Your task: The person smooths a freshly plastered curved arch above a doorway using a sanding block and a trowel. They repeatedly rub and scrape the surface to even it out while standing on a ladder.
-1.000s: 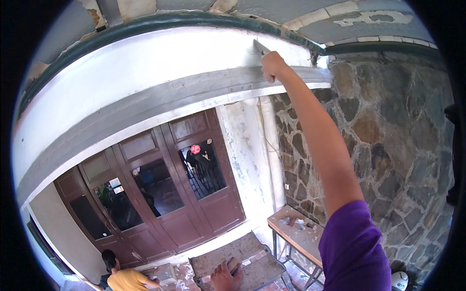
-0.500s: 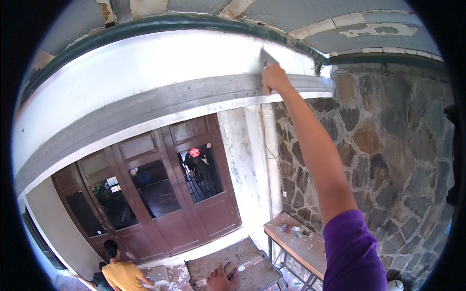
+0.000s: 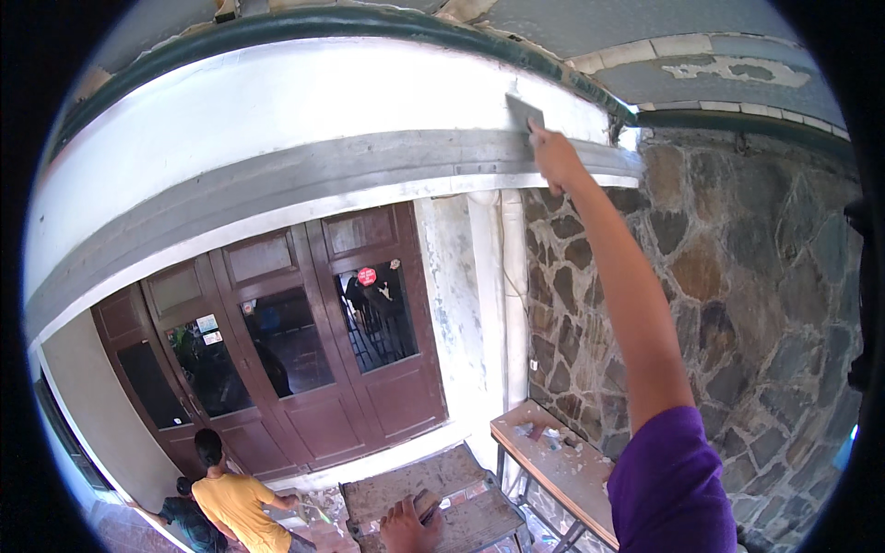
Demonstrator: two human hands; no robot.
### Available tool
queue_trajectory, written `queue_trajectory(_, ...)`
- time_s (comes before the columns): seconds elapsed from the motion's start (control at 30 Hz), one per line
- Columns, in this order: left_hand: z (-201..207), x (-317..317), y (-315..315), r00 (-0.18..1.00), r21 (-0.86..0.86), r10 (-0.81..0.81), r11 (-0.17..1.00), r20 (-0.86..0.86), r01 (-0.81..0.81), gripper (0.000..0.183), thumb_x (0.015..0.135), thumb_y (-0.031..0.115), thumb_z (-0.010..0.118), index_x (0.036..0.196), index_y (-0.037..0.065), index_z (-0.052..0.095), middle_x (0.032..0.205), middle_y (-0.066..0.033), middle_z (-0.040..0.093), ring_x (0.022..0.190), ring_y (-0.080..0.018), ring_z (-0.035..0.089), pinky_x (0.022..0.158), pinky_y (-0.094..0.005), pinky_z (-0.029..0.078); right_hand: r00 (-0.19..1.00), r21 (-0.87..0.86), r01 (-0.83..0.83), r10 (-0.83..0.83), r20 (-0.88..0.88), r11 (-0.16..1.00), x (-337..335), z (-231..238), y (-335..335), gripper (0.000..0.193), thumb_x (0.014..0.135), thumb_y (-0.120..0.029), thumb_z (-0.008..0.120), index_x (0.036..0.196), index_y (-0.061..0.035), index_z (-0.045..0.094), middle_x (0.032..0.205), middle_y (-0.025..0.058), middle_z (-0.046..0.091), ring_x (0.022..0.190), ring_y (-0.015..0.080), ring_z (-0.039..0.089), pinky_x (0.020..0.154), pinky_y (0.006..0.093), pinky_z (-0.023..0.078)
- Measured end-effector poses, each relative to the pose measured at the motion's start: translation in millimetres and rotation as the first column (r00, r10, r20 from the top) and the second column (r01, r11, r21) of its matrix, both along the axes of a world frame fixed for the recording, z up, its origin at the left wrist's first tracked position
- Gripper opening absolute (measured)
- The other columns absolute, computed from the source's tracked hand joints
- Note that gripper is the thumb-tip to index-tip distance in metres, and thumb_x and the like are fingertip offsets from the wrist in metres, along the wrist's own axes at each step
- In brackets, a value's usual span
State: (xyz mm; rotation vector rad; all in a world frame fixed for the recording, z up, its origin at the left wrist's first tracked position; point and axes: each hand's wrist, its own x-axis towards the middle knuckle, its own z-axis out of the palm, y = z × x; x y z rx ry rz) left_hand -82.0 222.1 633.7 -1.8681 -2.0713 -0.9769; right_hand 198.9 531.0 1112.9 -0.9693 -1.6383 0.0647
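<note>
High on the white wall band (image 3: 304, 97), a wide grey scraper blade (image 3: 525, 112) lies against or very near the surface. My right hand (image 3: 559, 158) is closed round its handle, with the arm stretched far up and a purple sleeve (image 3: 673, 484) at its base. Low in the view, my left hand (image 3: 406, 529) has its fingers curled round a small tan-and-dark flat piece (image 3: 427, 505); its exact kind is unclear. That hand appears above a worn wooden platform (image 3: 452, 475), and whether it touches the boards I cannot tell.
A green pipe (image 3: 369, 20) runs above the white band, a grey ledge (image 3: 369, 158) below it. Brown panelled doors (image 3: 313, 429) stand beneath. Debris litters a narrow table (image 3: 553, 452) beside the stone wall (image 3: 719, 276). A person in yellow (image 3: 241, 509) and another in dark clothes (image 3: 180, 516) are lower left.
My right hand has shifted slightly right and down, and the scraper blade is tilted differently. My left hand still grips its piece. The person in yellow has raised an arm a little; the view has shifted slightly.
</note>
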Motion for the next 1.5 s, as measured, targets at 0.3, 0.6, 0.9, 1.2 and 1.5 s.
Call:
queue_trajectory(0.3,-1,1,1,0.998,-0.108,0.019,0.994,0.052,-0.014,0.061,0.089,0.049,0.063,0.132,0.007,0.053,0.114,-0.0236,0.065,0.098,-0.0416,0.064,0.086,-0.0513,0.051,1.0,0.162,0.02,-0.018,-0.014,0.987,-4,-4,25,0.04,0.1,-0.026,0.048,0.139,-0.0284,0.056,0.104,0.0261,0.068,0.094,0.0429,0.067,0.085,0.0478,0.052)
queue_trajectory(0.6,-3,0,2,0.996,-0.194,0.056,0.98,0.063,-0.043,0.06,0.089,0.048,0.063,0.134,0.01,0.052,0.117,-0.0228,0.064,0.101,-0.0411,0.063,0.087,-0.0513,0.051,0.998,0.226,0.067,-0.066,-0.014,0.972,12,11,24,0.041,0.1,-0.025,0.048,0.14,-0.0296,0.055,0.086,0.022,0.07,0.059,0.03,0.066,0.064,0.0418,0.055)
queue_trajectory(0.9,6,1,-1,0.997,-0.014,-0.028,0.999,0.073,0.029,0.057,0.089,0.048,0.063,0.134,0.012,0.054,0.115,-0.0222,0.066,0.102,-0.0408,0.063,0.087,-0.0506,0.051,0.965,0.385,-0.007,-0.094,0.244,0.923,55,17,64,0.045,0.102,-0.015,0.049,0.144,-0.0328,0.05,0.127,0.0161,0.066,0.105,0.026,0.067,0.097,0.0344,0.046)
queue_trajectory(1.2,22,12,0,0.991,-0.099,0.039,0.995,0.125,-0.027,0.052,0.086,0.044,0.068,0.123,0.01,0.059,0.112,-0.0221,0.066,0.099,-0.0415,0.064,0.084,-0.0515,0.052,0.962,0.429,0.032,-0.144,0.232,0.903,68,45,78,0.034,0.097,-0.043,0.057,0.13,-0.0423,0.061,0.09,0.0194,0.07,0.074,0.0293,0.065,0.079,0.0379,0.051)
queue_trajectory(1.5,24,27,8,0.989,-0.091,0.085,0.993,0.119,-0.075,0.046,0.085,0.039,0.07,0.12,0.011,0.061,0.101,-0.0216,0.066,0.092,-0.0418,0.064,0.08,-0.0525,0.052,0.941,0.554,-0.069,-0.131,0.313,0.83,69,62,87,0.037,0.093,-0.053,0.059,0.127,-0.0405,0.064,0.091,0.0165,0.072,0.08,0.0284,0.069,0.079,0.039,0.053)
